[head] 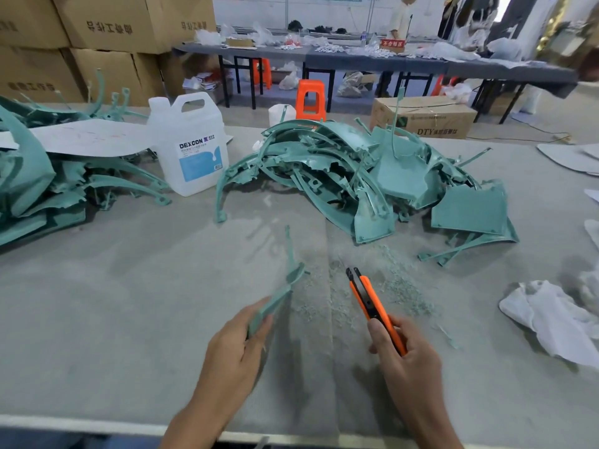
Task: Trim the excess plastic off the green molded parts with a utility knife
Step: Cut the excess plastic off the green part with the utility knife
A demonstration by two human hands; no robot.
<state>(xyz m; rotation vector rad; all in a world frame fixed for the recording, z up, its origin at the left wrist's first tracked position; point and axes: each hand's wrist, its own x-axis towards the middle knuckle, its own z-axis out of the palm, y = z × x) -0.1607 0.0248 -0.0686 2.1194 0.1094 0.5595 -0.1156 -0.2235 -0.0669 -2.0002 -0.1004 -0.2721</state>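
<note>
The part [278, 296] I hold at lower centre of the frame is plain teal green, the same as the pile of parts [372, 176] at centre and the heap [29, 176] at far left. My knife [372, 303] is bright orange with black down its middle. The table [129, 303] is flat grey, dusted with pale green shavings [398, 286]. The jug [191, 140] left of centre is milky white with a blue and white label. The cloth [551, 319] at right is white. Higher up, a stool [310, 98] is orange and the boxes [113, 24] are brown.
</note>
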